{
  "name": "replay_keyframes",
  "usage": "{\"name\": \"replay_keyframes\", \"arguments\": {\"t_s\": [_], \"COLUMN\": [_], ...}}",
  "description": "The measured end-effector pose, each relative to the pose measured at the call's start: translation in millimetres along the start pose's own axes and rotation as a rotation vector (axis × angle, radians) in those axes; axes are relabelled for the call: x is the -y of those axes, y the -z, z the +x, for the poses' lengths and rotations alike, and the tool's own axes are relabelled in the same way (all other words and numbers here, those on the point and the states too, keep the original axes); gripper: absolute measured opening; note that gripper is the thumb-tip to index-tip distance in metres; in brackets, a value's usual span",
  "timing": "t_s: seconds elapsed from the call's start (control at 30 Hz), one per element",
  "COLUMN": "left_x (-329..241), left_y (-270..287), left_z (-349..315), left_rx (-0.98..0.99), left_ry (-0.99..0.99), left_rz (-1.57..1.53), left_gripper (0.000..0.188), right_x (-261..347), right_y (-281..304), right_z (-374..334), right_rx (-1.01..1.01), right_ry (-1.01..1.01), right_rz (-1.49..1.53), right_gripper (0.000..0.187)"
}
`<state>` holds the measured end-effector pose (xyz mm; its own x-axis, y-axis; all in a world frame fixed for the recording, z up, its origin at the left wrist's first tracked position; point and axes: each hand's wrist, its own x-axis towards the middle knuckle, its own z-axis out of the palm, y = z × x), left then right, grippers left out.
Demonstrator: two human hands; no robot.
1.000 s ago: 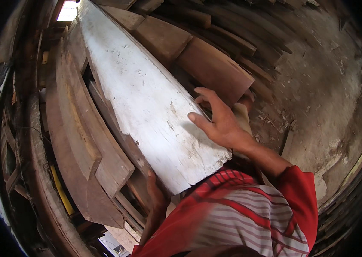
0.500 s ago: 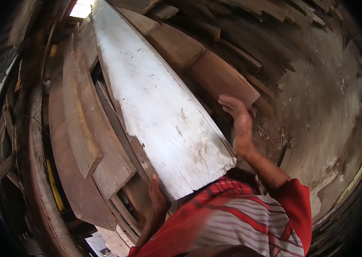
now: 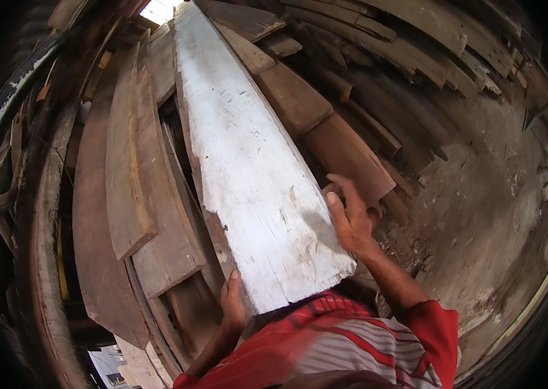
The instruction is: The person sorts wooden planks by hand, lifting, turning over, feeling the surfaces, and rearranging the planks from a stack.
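A long wooden board (image 3: 254, 175) with a worn white painted face runs from close against my body away to the far top. Its near end is ragged and chipped. My left hand (image 3: 232, 303) grips the left edge near that end, thumb upright beside the edge and the other fingers hidden. Along the right edge, my right hand (image 3: 353, 223) is raised with its fingers apart and slightly bent, casting a shadow on the white face. Whether its fingertips touch the board I cannot tell.
Brown planks (image 3: 170, 249) lie stacked on the left, and shorter brown boards (image 3: 345, 152) lie under the right side. More old timber (image 3: 410, 39) is piled at the far right. A dusty floor (image 3: 488, 214) with debris spreads to the right. A rough post (image 3: 44, 246) stands at left.
My right hand has come down and inward to the board's right edge. My left hand stays on the left edge. The whole view has shifted slightly.
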<state>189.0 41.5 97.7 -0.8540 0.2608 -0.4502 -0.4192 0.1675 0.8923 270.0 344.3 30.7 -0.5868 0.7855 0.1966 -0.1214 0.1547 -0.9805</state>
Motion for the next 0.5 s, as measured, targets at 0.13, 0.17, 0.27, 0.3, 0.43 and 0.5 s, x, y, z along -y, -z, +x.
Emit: {"name": "replay_keyframes", "arguments": {"t_s": [0.13,0.17,0.27,0.3,0.43,0.5], "left_x": [-8,-8,-7,-10,-12,-7], "left_y": [-8,-9,-10,-10,-8,-3], "left_z": [-5,-6,-5,-4,-5,-4], "left_rx": [-0.030,-0.037,-0.069,-0.073,-0.039,-0.029], "left_ry": [0.030,0.033,-0.011,-0.011,0.007,-0.010], "left_rz": [-0.002,-0.023,0.144,0.151,0.265,0.285], "left_gripper": [0.048,0.048,0.048,0.048,0.056,0.059], "right_x": [0,-4,-29,-32,-42,-39], "right_y": [3,4,-12,-15,-11,-19], "right_z": [16,20,6,6,19,19], "right_rx": [0.094,0.078,-0.079,-0.132,-0.185,-0.127], "right_ry": [-0.229,-0.269,-0.156,-0.066,-0.053,0.061], "right_rz": [0.188,0.246,0.370,0.444,0.598,0.474], "right_gripper": [0.050,0.051,0.062,0.066,0.074,0.075]}}
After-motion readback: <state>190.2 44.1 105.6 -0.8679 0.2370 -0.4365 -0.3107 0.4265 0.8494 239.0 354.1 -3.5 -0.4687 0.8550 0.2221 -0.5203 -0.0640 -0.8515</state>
